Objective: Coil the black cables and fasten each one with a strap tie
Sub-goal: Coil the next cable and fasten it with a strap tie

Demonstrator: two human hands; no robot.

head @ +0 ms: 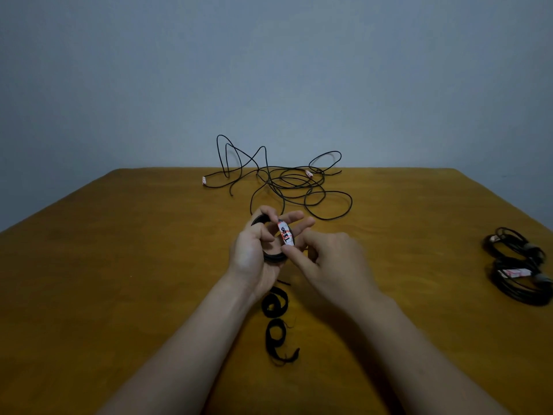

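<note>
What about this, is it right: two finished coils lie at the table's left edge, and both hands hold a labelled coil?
Wrong side: the head view shows the finished coils at the right edge of the table. Left hand and right hand do hold a labelled coil.

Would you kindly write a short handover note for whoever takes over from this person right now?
Left hand grips a coiled black cable; right hand pinches it beside its white label. No strap shows on it yet.
Two coiled bundles lie at the right of the table: apparently done.
Loose cables are tangled at the far edge: still to coil.
Black strap ties lie between the forearms.
</note>
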